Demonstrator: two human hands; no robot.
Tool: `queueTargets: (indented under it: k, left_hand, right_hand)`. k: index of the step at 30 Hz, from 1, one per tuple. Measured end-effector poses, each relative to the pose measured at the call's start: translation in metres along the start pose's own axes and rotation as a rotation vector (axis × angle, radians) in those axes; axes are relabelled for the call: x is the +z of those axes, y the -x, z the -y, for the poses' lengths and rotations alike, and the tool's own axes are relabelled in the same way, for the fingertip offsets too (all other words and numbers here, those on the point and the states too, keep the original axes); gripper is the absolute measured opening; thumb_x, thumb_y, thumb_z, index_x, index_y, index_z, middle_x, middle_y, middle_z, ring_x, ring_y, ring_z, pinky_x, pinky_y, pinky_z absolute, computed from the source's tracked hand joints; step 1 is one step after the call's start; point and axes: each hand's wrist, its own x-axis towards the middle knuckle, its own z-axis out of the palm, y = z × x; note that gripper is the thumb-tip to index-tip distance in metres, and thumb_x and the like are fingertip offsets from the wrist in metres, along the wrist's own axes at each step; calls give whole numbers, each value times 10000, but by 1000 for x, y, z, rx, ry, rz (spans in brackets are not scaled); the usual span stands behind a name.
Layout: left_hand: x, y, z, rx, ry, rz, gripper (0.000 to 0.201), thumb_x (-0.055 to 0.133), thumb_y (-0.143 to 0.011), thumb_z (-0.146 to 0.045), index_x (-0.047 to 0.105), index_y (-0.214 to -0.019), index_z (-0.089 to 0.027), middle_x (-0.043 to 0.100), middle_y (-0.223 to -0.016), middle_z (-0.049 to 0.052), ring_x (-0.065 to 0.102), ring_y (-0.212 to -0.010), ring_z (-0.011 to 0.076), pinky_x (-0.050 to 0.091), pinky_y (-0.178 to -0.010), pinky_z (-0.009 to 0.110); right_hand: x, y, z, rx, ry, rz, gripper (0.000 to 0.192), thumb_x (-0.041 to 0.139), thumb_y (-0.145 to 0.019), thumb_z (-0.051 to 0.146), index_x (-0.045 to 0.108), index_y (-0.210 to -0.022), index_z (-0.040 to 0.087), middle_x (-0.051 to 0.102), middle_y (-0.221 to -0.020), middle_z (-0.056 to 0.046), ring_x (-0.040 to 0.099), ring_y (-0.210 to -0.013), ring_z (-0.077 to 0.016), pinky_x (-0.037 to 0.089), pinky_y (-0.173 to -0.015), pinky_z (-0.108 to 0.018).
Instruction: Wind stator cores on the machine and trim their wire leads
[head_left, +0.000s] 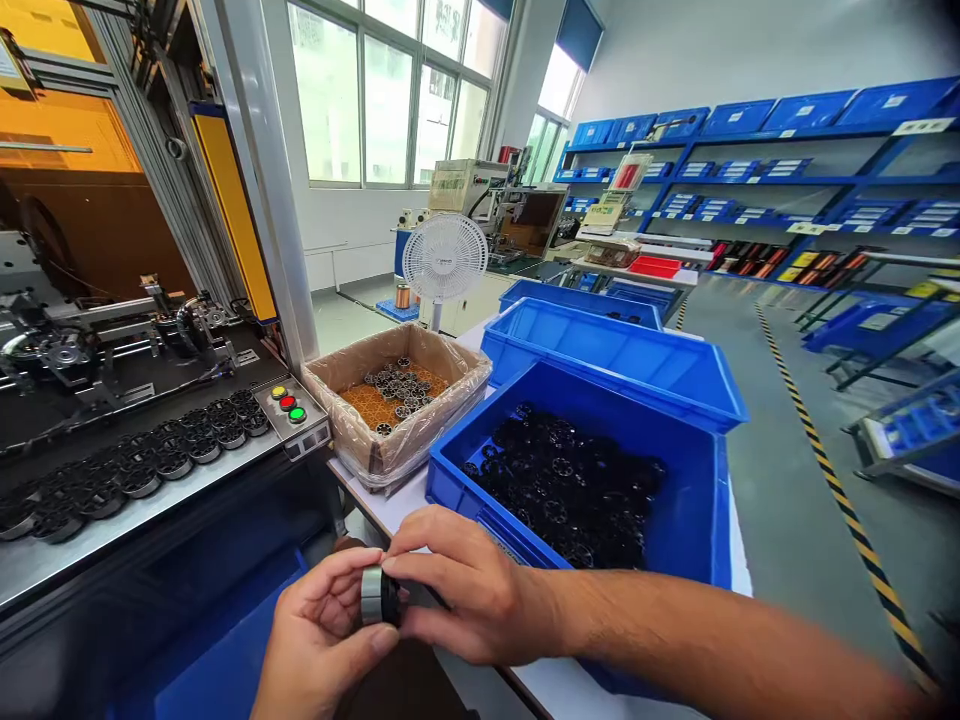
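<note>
Both my hands meet low in the middle of the view. My left hand [319, 635] and my right hand [465, 590] together pinch a small round part [377, 597], silver on one side and black on the other. Just behind my right hand stands a blue bin [697, 520] holding several black ring-shaped parts [570, 485]. To its left sits a cardboard box [352, 440] lined with plastic, with several similar metal rings [397, 388] on its orange-brown floor.
A machine bench [67, 545] on the left carries a row of several black rings [150, 460] and a button panel [291, 408]. More blue bins [600, 345] stand behind, then a white fan [444, 258]. Blue shelving [787, 170] lines the right wall, beyond a floor aisle with striped tape [825, 460].
</note>
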Motion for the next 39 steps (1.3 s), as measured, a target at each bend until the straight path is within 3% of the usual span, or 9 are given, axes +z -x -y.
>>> queueTargets:
  k: [2,6,10,12,17,20,28,39]
  left_hand:
    - [0,1,1,0,10,16,431,879,-647,-165,768,-1063,-191,799,-1005,139,766,-934,304,622,-814,337]
    - [0,2,0,27,21,19,424,870,-651,-131,774,-1059,-197,801,-1006,133,766,-943,297,618,-829,328]
    - [4,0,-2,43,35,29,426,860,-658,-113,779,-1058,-236,805,-1008,109,766,-951,281,613,-829,298]
    - [6,0,-3,59,38,12,429,861,-648,-106,784,-1048,-242,808,-994,102,770,-937,278,616,-819,296]
    - [6,-1,-2,34,33,-30,444,883,-599,-111,790,-1024,-198,808,-960,125,771,-909,308,627,-802,335]
    - [2,-1,0,15,18,-49,461,888,-592,-112,787,-1036,-185,804,-978,132,759,-961,325,624,-823,344]
    - [-1,0,3,33,22,12,436,862,-653,-111,781,-1063,-236,801,-1029,115,761,-970,292,615,-837,310]
    - [-4,1,3,-12,22,19,443,868,-645,-107,790,-1057,-252,804,-1019,113,758,-984,296,612,-847,306]
  right_hand:
    - [0,1,-1,-8,11,-2,373,667,-916,296,551,-1209,97,668,-975,-150,638,-888,-212,582,-783,-353]
    - [-1,1,-1,-10,34,33,330,653,-912,224,564,-1199,89,676,-998,-161,644,-915,-216,583,-806,-353]
    - [-1,1,-1,-18,28,18,383,657,-923,313,559,-1204,73,683,-971,-168,644,-885,-221,588,-778,-362]
    - [0,1,-2,-18,24,28,349,645,-922,255,554,-1206,75,686,-976,-168,646,-885,-216,587,-783,-358]
    - [0,1,-2,-18,39,27,380,640,-934,310,546,-1224,84,685,-970,-162,646,-891,-215,585,-783,-355]
    - [-1,1,-3,-23,44,39,328,619,-938,242,549,-1217,83,686,-980,-162,647,-892,-208,583,-782,-344]
    - [-1,1,-4,-34,72,38,347,638,-935,265,562,-1207,63,689,-951,-169,655,-872,-217,583,-768,-354]
    - [-5,-2,-1,-85,204,77,346,590,-968,362,639,-1071,35,703,-913,-158,659,-850,-233,588,-749,-362]
